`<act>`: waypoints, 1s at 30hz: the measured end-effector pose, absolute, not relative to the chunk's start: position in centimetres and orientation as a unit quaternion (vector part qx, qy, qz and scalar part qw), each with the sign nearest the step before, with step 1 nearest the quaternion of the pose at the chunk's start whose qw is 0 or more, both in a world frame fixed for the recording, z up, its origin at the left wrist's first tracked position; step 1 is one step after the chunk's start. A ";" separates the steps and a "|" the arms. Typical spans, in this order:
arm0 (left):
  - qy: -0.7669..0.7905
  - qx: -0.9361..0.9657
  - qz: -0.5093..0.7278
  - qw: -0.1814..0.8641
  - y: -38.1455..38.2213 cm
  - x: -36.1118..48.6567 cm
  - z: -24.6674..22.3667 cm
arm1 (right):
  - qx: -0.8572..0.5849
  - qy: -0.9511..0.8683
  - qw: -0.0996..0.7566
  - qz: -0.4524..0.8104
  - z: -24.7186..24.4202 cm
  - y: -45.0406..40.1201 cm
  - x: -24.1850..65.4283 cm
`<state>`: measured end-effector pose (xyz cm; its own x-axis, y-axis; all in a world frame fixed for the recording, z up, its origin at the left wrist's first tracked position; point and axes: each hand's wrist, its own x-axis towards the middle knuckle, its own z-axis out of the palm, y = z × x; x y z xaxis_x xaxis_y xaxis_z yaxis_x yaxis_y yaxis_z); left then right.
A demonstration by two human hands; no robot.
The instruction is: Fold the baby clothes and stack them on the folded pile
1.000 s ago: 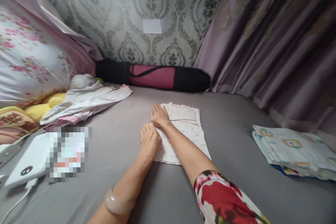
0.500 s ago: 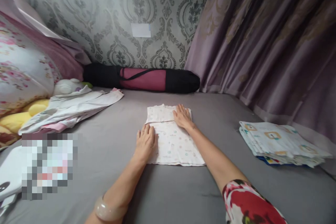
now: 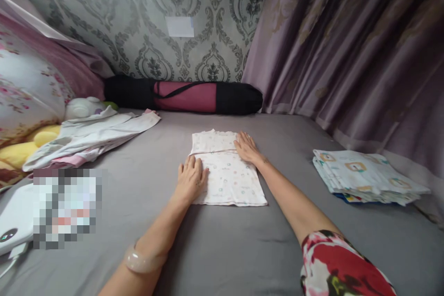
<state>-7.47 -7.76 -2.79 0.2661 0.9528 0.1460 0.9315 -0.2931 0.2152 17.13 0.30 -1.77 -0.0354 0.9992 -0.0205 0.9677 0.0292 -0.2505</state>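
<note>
A small white garment with a faint print (image 3: 231, 180) lies flat on the grey sheet (image 3: 222, 245), its far part showing a fold line across it. My left hand (image 3: 190, 176) rests palm down on its left edge, fingers apart. At the upper right edge of the garment, my right hand (image 3: 247, 147) lies flat with its fingers stretched out. Neither hand grips anything.
Folded printed cloths (image 3: 367, 175) are stacked at the right. A black and maroon long bag (image 3: 187, 97) lies along the wall. Rumpled clothes (image 3: 104, 132), a yellow plush (image 3: 21, 155) and a white device with a cable (image 3: 17, 212) are at the left.
The view has tilted slightly, so the surroundings sit higher in it. My right hand has shifted slightly outward along the garment's right edge; my left hand remains at the left edge.
</note>
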 end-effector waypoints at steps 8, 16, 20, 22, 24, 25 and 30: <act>0.543 0.831 0.096 0.068 -7.9 -7.1 -2.7 | -0.612 -0.782 0.066 0.100 -2.3 -5.5 15.9; 0.408 0.897 0.050 0.160 -8.5 -7.4 -2.4 | -0.537 -0.832 0.055 0.123 -1.9 -9.4 13.5; 0.389 0.902 0.026 0.188 -8.9 -7.7 -2.0 | -0.505 -0.850 0.042 0.144 -1.3 -12.3 13.2; 0.386 0.902 0.021 0.193 -8.9 -7.9 -1.8 | -0.484 -0.859 0.040 0.164 -0.7 -13.5 13.4; 0.386 0.901 0.010 0.199 -8.9 -8.1 -1.4 | -0.464 -0.866 0.037 0.184 -0.1 -14.5 13.6; 0.387 0.899 0.001 0.204 -9.0 -8.2 -1.1 | -0.455 -0.868 0.037 0.193 0.1 -14.8 13.8; 0.392 0.887 -0.002 0.245 -9.1 -9.7 0.7 | -0.411 -0.880 0.062 0.232 1.2 -16.0 14.4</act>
